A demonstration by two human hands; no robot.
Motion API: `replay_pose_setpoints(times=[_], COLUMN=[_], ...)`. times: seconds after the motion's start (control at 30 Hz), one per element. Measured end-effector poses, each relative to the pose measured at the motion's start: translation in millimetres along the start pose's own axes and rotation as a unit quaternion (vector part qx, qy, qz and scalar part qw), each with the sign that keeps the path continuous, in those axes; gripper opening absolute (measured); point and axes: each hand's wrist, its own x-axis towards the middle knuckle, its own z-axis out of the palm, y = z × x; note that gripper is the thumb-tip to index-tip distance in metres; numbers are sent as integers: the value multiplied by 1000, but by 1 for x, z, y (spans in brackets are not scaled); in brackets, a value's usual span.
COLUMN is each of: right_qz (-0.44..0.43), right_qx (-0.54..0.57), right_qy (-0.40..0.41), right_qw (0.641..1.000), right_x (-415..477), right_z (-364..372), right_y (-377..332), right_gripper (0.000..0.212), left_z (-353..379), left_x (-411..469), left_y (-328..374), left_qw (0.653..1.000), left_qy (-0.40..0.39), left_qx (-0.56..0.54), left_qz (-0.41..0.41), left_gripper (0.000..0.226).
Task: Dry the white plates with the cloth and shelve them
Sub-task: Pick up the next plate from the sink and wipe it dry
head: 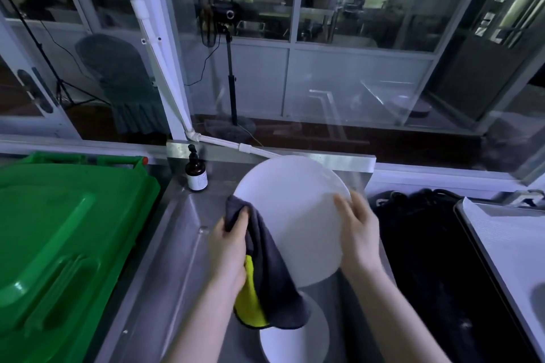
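Held plate: we see the white plate (290, 215) mid-frame, tilted, lifted above the counter (177, 244).
Left hand: the left hand (228, 253) has its fingers curled round the dark cloth (265, 259), which it presses to the plate's left edge.
Right hand: the right hand (358, 233) pinches the right rim, thumb on the face.
Second plate: the second plate (295, 342) lies flat at lower centre, partly under the hanging cloth.
Risk: we think a wet rim could slip from that one-sided pinch and drop onto the plate below. The cloth's tail may also drag it.

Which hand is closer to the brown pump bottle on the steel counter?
Left. The left hand, gripping the cloth, is just this side of the brown pump bottle; the right hand holds the opposite edge of the white plate, farther off.
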Motion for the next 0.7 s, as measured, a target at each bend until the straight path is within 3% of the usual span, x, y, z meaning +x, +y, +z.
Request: replay_pose_setpoints(times=[0.07, 0.17, 0.3, 0.37, 0.43, 0.47, 0.57, 0.63, 0.7], right_qz=[71, 88, -16, -115, -194, -216, -236, -173, -96], right_qx=[38, 41, -25, -182, -313, -329, -297, -227, -118], right_qy=[31, -65, -181, -254, -286, -281, -241, -168, -97], right_qw=[996, 993, 983, 943, 884, 875, 893, 943, 984], right_x=[-14, -12, 22, 28, 26, 22, 20, 19, 18], right_z=[6, -8, -32, -27, -16, -14, -20, -27, -30], right_y=[14, 14, -24, -41, -43, -42, -33, -26, -19], right_gripper=[15, 5, 14, 11, 31, 35, 39, 50, 53], left_z=[2, -5, -3, 5, 12, 12, 7, 1, -2], left_x=[2, 7, 3, -2, -5, -6, -6, -5, -7], left_y=[-2, 11, 41, 54, 60, 61, 52, 39, 28], left_qw=[1000, 999, 968, 929, 899, 895, 912, 953, 983], left_qy=[10, -14, -94, -184, -256, -271, -252, -158, -98], left_qx=[1, 19, 145, 209, 237, 238, 219, 181, 104], left_qz=[-14, 39, 184, 245, 265, 264, 240, 187, 114], left_gripper=[19, 18, 25, 31, 23, 32, 44, 23, 17])
